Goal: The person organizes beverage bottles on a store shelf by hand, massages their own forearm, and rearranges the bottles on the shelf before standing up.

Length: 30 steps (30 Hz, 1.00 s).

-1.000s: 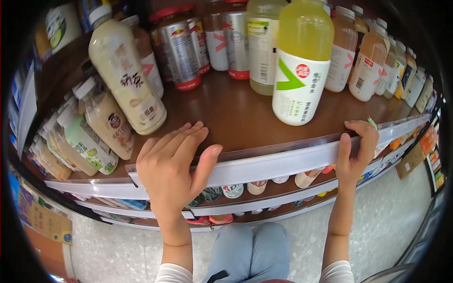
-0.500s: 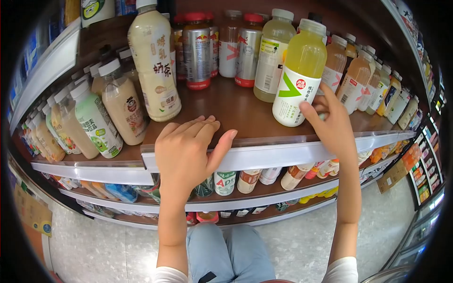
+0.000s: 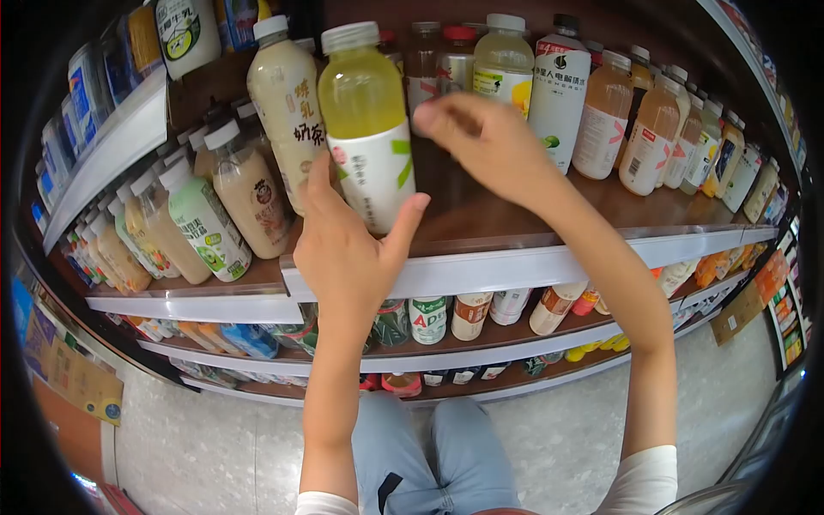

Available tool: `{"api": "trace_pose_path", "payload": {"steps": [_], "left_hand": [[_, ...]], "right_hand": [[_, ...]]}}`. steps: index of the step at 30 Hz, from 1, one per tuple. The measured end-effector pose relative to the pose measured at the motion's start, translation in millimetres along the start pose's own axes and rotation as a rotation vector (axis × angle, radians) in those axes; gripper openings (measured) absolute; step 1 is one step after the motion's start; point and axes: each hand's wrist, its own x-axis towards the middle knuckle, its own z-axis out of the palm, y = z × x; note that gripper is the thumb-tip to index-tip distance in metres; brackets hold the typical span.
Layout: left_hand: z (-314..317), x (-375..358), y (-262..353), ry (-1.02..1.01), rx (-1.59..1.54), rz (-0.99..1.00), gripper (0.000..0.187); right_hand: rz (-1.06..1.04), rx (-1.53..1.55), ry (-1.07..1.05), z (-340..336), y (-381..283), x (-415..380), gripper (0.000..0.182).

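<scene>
Up close, the left hand [image 3: 348,245] grips a yellow bottle [image 3: 367,129] from below, thumb and fingers around its white label, holding it upright over the shelf [image 3: 515,215]. Just beside it, the right hand [image 3: 489,142] hovers open, fingers loosely curled, touching nothing. Milk tea bottles [image 3: 287,107] stand left; orange drinks [image 3: 657,137] line the right.

Brown wooden shelf [image 3: 515,210] with white price rail [image 3: 532,266] along front edge. Standing on it: cream milk-tea bottles [image 3: 287,103] at left, green-label bottle [image 3: 206,225] beside them, cans [image 3: 455,64] at the back, orange juice bottles [image 3: 652,129] in a row at right. Lower shelves [image 3: 481,339] carry more bottles.
</scene>
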Motion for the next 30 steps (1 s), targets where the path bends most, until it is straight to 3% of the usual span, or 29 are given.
{"api": "trace_pose_path", "payload": {"steps": [2,5,8,11,14,18,24,27,28,30], "left_hand": [[2.6,1.9,-0.2,0.047,0.053,0.102,0.092],[-3.1,4.3,9.2,-0.046,-0.006,-0.061,0.087],[-6.7,4.9,10.4,-0.095,-0.005,-0.077,0.081],[-0.7,4.7,5.1,0.045,0.02,0.026,0.076],[-4.1,3.7,9.9,0.003,-0.073,-0.105,0.069],[-4.4,4.3,11.8,0.016,-0.028,-0.093,0.07],[-1.6,2.4,6.6,0.039,0.016,-0.053,0.071],[-2.6,1.2,10.3,0.016,-0.003,-0.109,0.068],[-2.4,0.8,10.8,0.019,-0.002,-0.109,0.068],[-1.7,0.4,10.6,0.009,0.011,-0.117,0.068]], "right_hand": [[-0.062,-0.103,0.139,-12.8,-10.9,15.4,0.045],[-0.181,0.042,0.179,4.7,17.8,62.6,0.04],[-0.182,-0.29,0.178,23.6,3.6,99.6,0.048],[-0.069,-0.491,0.083,45.9,8.2,130.8,0.051],[-0.035,-0.544,-0.017,50.2,13.2,150.9,0.055],[-0.012,-0.686,-0.13,37.9,8.0,164.2,0.052],[-0.218,-0.611,-0.135,-3.2,-0.3,135.0,0.045],[-0.095,-0.746,-0.198,-35.8,-48.1,108.8,0.051],[-0.115,-0.81,-0.191,-40.6,-47.8,111.2,0.056],[-0.059,-0.653,-0.028,-46.8,-44.1,121.0,0.062]]}}
